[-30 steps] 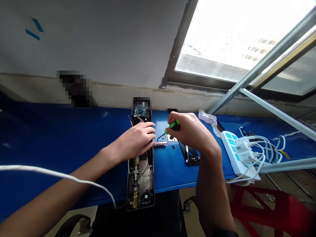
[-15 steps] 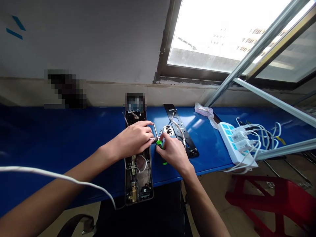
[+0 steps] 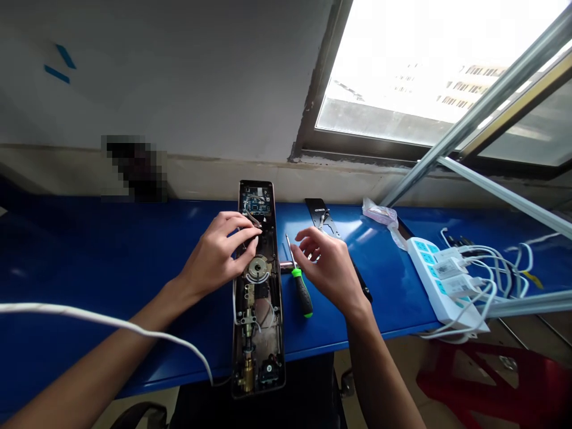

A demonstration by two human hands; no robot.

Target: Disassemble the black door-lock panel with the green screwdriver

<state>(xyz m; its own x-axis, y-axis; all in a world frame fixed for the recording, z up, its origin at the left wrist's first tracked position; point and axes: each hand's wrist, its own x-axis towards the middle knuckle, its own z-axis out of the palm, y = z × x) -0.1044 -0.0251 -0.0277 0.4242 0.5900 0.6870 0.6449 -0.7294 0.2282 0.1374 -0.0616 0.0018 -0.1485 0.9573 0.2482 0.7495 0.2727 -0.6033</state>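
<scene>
A long, dark lock housing (image 3: 280, 333) lies open, its near end jutting past the table edge. Inside are a blue circuit board (image 3: 257, 202), a round metal disc (image 3: 258, 269) and a brass part (image 3: 247, 375). Over its upper half, my left hand (image 3: 223, 247) reaches in from the left, fingers stretched out near a short cable (image 3: 252, 219). My right hand (image 3: 328, 259) hovers right of the housing, fingers curved and apart. Just below it lies a green-and-black screwdriver (image 3: 302, 292), its tip pointing away from me. My right hand partly hides a black mounting plate (image 3: 318, 210).
A white power strip (image 3: 424, 268) with plugged-in chargers and tangled cables stands at right. A plastic bag (image 3: 379, 213) lies near the wall. A white cable (image 3: 111, 319) crosses above my left forearm. A metal frame (image 3: 496, 187) slants over the right side; a red stool (image 3: 491, 375) stands below.
My right hand has let go of the screwdriver, which now lies on the table, and has lifted away. My left hand has shifted left, uncovering the round disc. The view has shifted slightly.
</scene>
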